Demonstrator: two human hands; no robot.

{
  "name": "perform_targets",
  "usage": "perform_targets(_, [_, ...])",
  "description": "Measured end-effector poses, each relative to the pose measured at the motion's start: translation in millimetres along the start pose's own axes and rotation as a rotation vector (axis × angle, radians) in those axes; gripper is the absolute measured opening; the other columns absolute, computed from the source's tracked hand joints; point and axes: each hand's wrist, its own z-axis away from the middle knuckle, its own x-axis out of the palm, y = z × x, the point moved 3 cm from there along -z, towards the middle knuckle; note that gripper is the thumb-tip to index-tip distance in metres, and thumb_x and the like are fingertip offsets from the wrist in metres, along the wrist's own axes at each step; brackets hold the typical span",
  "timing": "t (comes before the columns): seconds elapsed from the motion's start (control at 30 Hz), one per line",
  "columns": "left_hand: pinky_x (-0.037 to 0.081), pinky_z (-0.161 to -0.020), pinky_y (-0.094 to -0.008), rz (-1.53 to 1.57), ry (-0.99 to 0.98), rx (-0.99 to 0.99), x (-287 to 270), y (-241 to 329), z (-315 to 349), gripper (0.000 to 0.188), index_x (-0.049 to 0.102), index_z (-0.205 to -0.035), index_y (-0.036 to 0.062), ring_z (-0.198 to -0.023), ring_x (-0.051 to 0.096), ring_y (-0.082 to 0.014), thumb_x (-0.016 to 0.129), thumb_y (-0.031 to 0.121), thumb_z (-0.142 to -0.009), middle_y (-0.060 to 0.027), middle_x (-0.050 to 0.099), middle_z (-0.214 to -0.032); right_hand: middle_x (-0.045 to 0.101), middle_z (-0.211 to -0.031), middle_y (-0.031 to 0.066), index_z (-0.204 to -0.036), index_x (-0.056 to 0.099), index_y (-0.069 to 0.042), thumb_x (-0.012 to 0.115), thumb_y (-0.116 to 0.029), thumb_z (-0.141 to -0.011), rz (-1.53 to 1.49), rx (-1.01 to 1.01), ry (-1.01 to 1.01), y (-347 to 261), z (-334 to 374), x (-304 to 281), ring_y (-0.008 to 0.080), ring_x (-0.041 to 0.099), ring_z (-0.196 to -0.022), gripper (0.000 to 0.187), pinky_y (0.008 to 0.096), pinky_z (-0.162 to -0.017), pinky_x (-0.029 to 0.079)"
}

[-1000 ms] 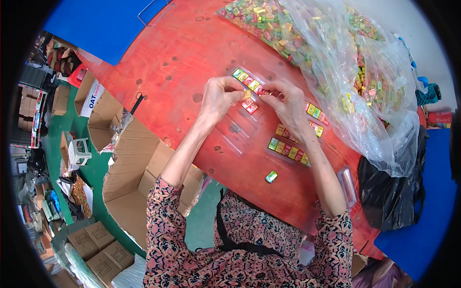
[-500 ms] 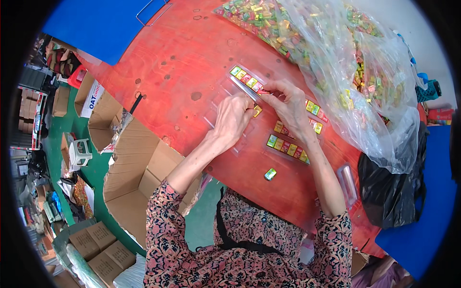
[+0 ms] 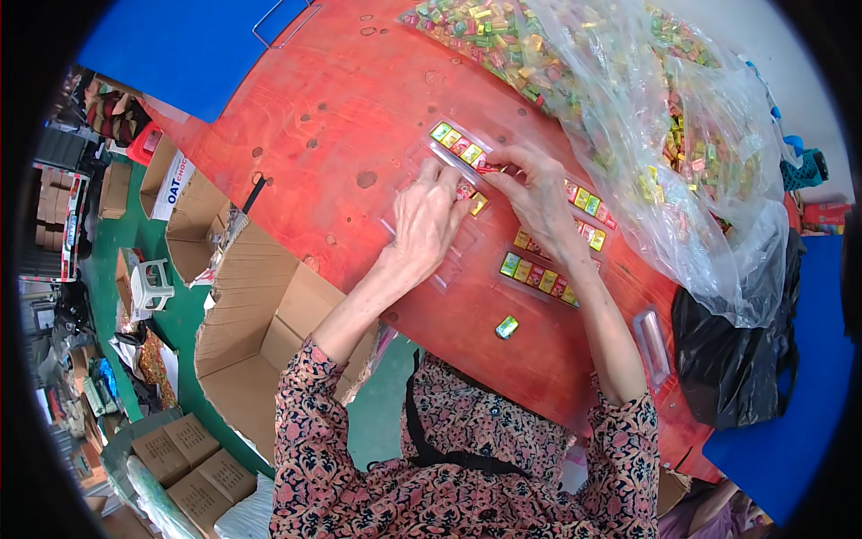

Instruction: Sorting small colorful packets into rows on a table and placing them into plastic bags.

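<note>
The largest part of the view is taken by a red table, whose surface is marked with dark round spots. Over its far right side a clear plastic bag is spread, and many small wrapped pieces in green, yellow and red are heaped at its mouth. To the left, beside the table edge, an open cardboard box is placed. At the right edge a black plastic bag is seen. The left hand is held low over the table, with its fingers bent and kept close together; whether anything is pinched by them cannot be told. By the right hand, a red piece is pinched between thumb and forefinger, at the near end of a filled tray. Near the right forearm, another tray is filled with a coloured row. Nearer to the body, a single green piece is left alone.
</note>
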Motion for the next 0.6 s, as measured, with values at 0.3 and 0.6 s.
perform_targets(0.3, [0.047,-0.068,-0.0437,0.107,0.224,-0.035,-17.5,-23.9,-5.5,0.019,0.06,-0.099,-0.0032,-0.08,0.061,-0.0387,0.06,0.0,-0.081,-0.0212,0.058,-0.094,0.065,-0.093,0.0121,-0.09,0.067,-0.001,0.068,-0.002,-0.074,0.231,-0.329,-0.042,1.8,-21.9,41.1,0.0293,0.06,-0.089,0.016,0.0375,-0.077,0.048])
perform_targets(0.6, [0.047,-0.066,-0.0376,0.098,0.084,-0.009,-19.4,-33.1,-21.2,0.018,0.065,-0.095,-0.0014,-0.074,0.062,-0.0317,0.065,0.001,-0.077,-0.0162,0.062,-0.086,0.062,-0.092,0.0135,-0.087,0.066,0.0,0.068,-0.002,-0.074,0.213,-0.261,0.038,-4.5,-11.1,19.4,0.0316,0.057,-0.092,0.014,0.0402,-0.078,0.046])
